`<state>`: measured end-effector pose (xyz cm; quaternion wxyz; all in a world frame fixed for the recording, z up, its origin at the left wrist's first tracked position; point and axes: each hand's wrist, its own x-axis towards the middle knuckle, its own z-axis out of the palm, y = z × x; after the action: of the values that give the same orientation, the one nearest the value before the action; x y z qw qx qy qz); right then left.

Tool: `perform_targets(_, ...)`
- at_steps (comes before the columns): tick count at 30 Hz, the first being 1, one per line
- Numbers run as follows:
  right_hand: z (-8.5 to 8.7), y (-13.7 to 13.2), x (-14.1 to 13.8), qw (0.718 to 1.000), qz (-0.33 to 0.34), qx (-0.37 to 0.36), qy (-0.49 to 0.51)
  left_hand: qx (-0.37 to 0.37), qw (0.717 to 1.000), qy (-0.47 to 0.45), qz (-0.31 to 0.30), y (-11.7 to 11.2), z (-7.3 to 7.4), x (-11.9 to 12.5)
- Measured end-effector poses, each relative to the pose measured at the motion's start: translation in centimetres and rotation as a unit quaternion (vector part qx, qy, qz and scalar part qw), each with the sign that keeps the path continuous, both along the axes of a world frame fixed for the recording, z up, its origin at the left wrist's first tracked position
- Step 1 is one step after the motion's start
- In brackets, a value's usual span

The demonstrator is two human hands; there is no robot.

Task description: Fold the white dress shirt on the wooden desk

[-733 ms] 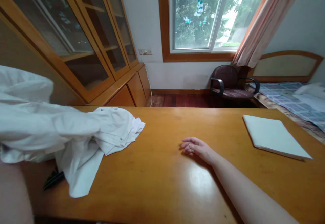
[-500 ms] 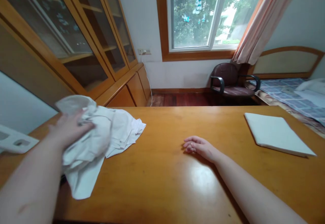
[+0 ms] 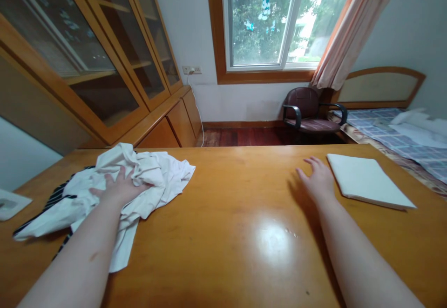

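Left hand is pressing down on a crumpled white cloth on the desk, fingers spread wide, and the cloth is partly lying over some black-striped fabric. Right hand is out on the bare wood, fingers spread too, just beside a white pad.

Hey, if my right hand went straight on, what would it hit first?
Probably the far edge of the wooden desk, as your right hand points forward and slightly left; the white pad lies just to its right, but depth is unclear.
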<state>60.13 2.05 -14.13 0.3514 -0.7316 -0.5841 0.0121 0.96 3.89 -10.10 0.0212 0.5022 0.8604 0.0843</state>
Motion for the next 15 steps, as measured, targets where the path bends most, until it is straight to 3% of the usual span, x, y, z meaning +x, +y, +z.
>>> perform_targets(1, 0.0, 0.3, 2.4, 0.995, -0.089, -0.029, -0.037, 0.008, 1.0, -0.007, 0.001, 0.0, -0.1, 0.0)
perform_targets(3, -0.3, 0.3, 6.4, 0.966, -0.205, -0.141, -0.063, 0.028, 0.999, -0.022, 0.002, 0.0, -0.3, 0.1)
perform_targets(5, -0.7, 0.0, 8.8, 0.932, -0.276, -0.225, -0.065, 0.06, 0.997, -0.043, 0.0, 0.0, -0.4, 0.1)
perform_targets(7, -0.8, -0.2, 9.4, 0.907, -0.305, -0.283, -0.061, 0.09, 0.994, -0.06, -0.004, 0.0, -0.3, 0.1)
perform_targets(10, -0.3, 0.3, 8.0, 0.894, -0.285, -0.339, -0.066, 0.101, 0.992, -0.07, -0.002, 0.0, 0.6, 0.1)
perform_targets(12, 0.3, 0.6, 6.3, 0.905, -0.243, -0.34, -0.076, 0.12, 0.988, -0.1, 0.013, -0.4, 1.8, 0.5)
perform_targets(14, 0.8, 0.7, 4.3, 0.938, -0.172, -0.295, -0.066, 0.221, 0.96, -0.163, 0.045, -1.4, 3.3, 1.8)
perform_targets(15, 1.0, 0.6, 3.2, 0.958, -0.123, -0.256, -0.039, 0.304, 0.928, -0.2, 0.074, -2.1, 3.9, 2.9)
